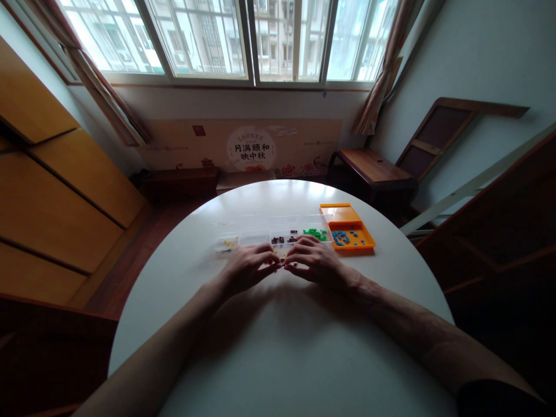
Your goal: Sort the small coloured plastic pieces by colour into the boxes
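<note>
Small dark piece (283, 262) sits pinched between the fingertips of both hands, low over the round white table (278, 347), just in front of the clear plastic compartment tray (278, 227). It's too small to tell its shape or whether it's one piece or two being joined.

Left hand (248, 267): fingers curled in, tips meeting on the piece from the left. Right hand (319, 262): same from the right, knuckles up, fingertips closed on it. Both grasping, neither open. Forearms rest on the table edge.

Tray behind the hands, compartments left to right: yellow bits (229, 244), an apparently bare section, dark brown/red bits (284, 238), green bits (316, 234). Touching or just beside its right end: flat orange plastic tray (347, 215) with scattered blue bits (341, 237).

Judgement on doing this well: keep wrists planted for stability, grip at the very tips so the joint line stays visible, keep the work low over the table so a slip doesn't launch the part. Light is dim with the window (243, 40) behind, so tilting the piece toward it should help.
</note>
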Available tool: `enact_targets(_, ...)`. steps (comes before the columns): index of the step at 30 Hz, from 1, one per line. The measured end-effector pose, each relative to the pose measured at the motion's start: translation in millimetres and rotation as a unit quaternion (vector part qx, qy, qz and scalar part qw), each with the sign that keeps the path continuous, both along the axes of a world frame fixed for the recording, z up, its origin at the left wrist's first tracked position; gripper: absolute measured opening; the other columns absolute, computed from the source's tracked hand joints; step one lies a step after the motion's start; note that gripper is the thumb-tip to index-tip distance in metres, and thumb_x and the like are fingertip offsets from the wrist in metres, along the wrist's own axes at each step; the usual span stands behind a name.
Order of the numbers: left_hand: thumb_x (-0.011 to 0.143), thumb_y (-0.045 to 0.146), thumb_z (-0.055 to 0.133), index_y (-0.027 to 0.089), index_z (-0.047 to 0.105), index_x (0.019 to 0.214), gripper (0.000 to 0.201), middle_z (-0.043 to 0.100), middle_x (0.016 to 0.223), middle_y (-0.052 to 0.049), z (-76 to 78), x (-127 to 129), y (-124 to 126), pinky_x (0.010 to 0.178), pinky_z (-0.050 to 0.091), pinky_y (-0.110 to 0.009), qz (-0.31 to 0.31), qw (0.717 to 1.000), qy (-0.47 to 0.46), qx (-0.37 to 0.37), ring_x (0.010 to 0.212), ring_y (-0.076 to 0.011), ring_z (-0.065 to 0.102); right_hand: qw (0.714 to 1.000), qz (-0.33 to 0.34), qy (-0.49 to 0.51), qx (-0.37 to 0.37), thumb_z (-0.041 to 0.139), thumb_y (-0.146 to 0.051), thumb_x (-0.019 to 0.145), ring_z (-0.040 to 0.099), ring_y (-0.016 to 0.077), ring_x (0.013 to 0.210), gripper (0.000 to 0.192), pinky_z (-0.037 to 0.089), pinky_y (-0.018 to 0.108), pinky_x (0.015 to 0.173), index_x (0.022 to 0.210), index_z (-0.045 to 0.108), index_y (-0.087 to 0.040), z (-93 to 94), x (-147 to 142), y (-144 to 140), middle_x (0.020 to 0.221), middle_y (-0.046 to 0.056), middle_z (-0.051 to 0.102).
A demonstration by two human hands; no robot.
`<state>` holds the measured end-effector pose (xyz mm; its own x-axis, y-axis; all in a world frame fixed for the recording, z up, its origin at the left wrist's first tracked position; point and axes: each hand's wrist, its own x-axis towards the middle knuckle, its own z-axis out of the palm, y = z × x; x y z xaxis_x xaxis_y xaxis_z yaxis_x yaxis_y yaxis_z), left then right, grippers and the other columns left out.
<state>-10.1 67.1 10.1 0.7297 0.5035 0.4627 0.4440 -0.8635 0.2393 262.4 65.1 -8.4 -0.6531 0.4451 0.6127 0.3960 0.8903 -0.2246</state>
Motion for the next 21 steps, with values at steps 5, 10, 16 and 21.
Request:
enact_targets(5, 0.110, 0.030, 0.064, 0.023, 0.079, 0.103, 0.017, 0.077, 0.099, -0.005, 5.2, -4.5, 1.0, 0.070, 0.053, -0.026, 0.009, 1.000, -0.010, 0.008, 0.080, -0.0141, 0.072, 1.000, -0.024, 0.011, -0.012, 0.071, -0.029, 0.106, 0.072, 0.0226, 0.100, 0.009, 0.056, 0.045, 0.105, 0.104, 0.079, -0.030, -6.1, 2.2, 2.2, 0.105, 0.001, 0.083)
enact_targets(10, 0.102, 0.034, 0.070, 0.025, 0.079, 0.098, 0.013, 0.076, 0.095, -0.001, 17.0, -22.2, 4.8, 0.066, 0.050, -0.027, 0.054, 0.998, 0.021, 0.009, 0.069, -0.0121, 0.066, 0.981, -0.164, 0.102, -0.021, 0.076, -0.029, 0.103, 0.070, 0.0259, 0.100, 0.007, 0.055, 0.046, 0.098, 0.098, 0.080, -0.028, -14.0, 6.1, 6.6, 0.101, 0.004, 0.082)
enact_targets(16, 0.096, 0.034, 0.071, 0.026, 0.080, 0.095, 0.012, 0.077, 0.093, 0.001, 19.0, -32.1, 9.1, 0.069, 0.051, -0.027, 0.042, 0.997, 0.057, -0.012, 0.066, -0.0119, 0.065, 0.959, -0.254, 0.119, -0.038, 0.074, -0.035, 0.105, 0.068, 0.0284, 0.101, 0.012, 0.053, 0.047, 0.095, 0.098, 0.080, -0.027, -16.7, 8.6, 8.6, 0.100, 0.005, 0.080)
enact_targets(21, 0.100, 0.035, 0.068, 0.029, 0.082, 0.095, 0.016, 0.078, 0.094, 0.000, 14.8, -29.7, 9.9, 0.070, 0.051, -0.027, 0.047, 0.997, 0.062, -0.013, 0.073, -0.0137, 0.069, 0.960, -0.256, 0.104, -0.045, 0.075, -0.037, 0.105, 0.068, 0.0291, 0.101, 0.012, 0.052, 0.047, 0.095, 0.100, 0.078, -0.027, -15.0, 7.2, 7.0, 0.101, 0.005, 0.080)
